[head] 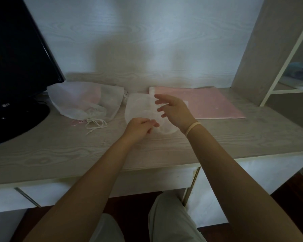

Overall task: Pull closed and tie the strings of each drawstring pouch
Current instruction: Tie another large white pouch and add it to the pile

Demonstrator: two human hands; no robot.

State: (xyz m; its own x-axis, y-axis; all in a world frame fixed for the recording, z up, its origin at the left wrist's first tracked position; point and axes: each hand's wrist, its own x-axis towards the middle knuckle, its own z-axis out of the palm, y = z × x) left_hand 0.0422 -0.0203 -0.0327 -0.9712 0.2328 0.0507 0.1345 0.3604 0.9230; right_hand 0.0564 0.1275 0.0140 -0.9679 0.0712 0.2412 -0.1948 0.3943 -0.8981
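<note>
A thin white translucent drawstring pouch (138, 106) lies flat on the wooden desk (59, 151) in front of me. My left hand (140, 127) sits at its near edge with fingers curled, pinching the fabric or a string there. My right hand (171, 110) hovers over the pouch's right side, fingers spread and relaxed, holding nothing. To the left, a heap of similar white pouches (84, 100) lies with something pink inside, and loose white strings (96, 124) trail from it toward me.
A black monitor (16, 67) on its stand fills the left end of the desk. A flat pink sheet (208, 102) lies at the back right. A shelf unit (278, 58) rises on the right. My knees are below the desk edge.
</note>
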